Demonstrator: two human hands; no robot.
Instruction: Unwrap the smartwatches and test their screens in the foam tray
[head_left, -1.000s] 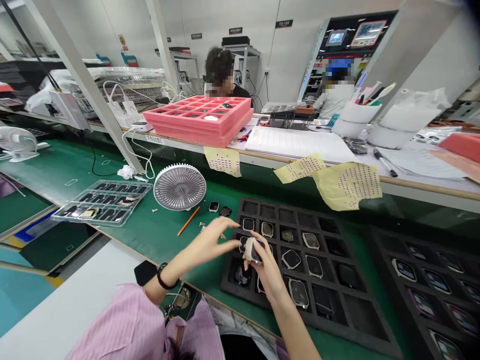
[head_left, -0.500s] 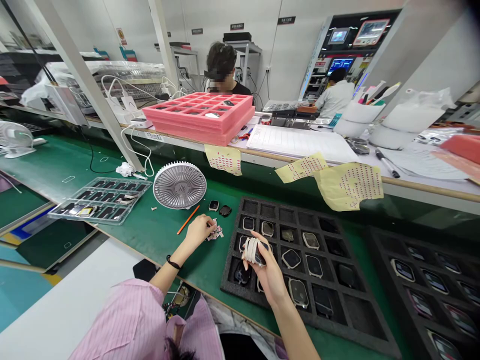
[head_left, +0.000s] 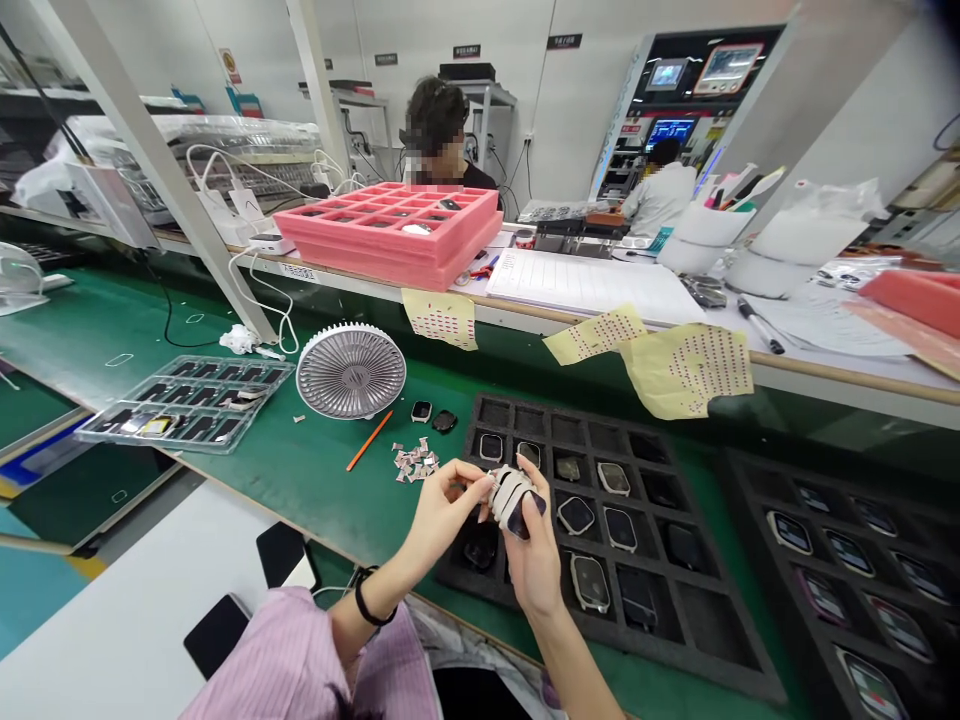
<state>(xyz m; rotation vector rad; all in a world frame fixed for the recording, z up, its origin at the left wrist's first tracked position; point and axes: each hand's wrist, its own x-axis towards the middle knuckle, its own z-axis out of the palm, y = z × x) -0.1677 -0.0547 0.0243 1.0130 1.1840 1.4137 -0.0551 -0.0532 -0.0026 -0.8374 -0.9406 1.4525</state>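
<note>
My right hand [head_left: 535, 560] is wrapped round a stack of watch cases [head_left: 513, 499], light-rimmed with a dark face on the near one. Thumb and fingertips of my left hand [head_left: 441, 505] are pinched at the left side of that stack; whatever they pinch is too small to make out. Both hands are above the left part of a black foam tray [head_left: 705, 640], whose compartments hold several watches. Left of the tray, a pile of small pinkish-white pieces [head_left: 415, 461] lies on the green mat, near a square watch case [head_left: 421, 411] and a dark one [head_left: 444, 421].
An orange stick [head_left: 369, 441] lies beside a round fan [head_left: 351, 370]. Further left is a clear tray of dark parts [head_left: 184, 402]. A second black tray [head_left: 750, 500] stands at right. Pink foam trays [head_left: 375, 262] rest on the shelf, with a person [head_left: 437, 130] behind.
My left hand has left the pile of small pieces and moved right to the stack in my right hand. The view has shifted slightly, showing two dark flat devices at lower left.
</note>
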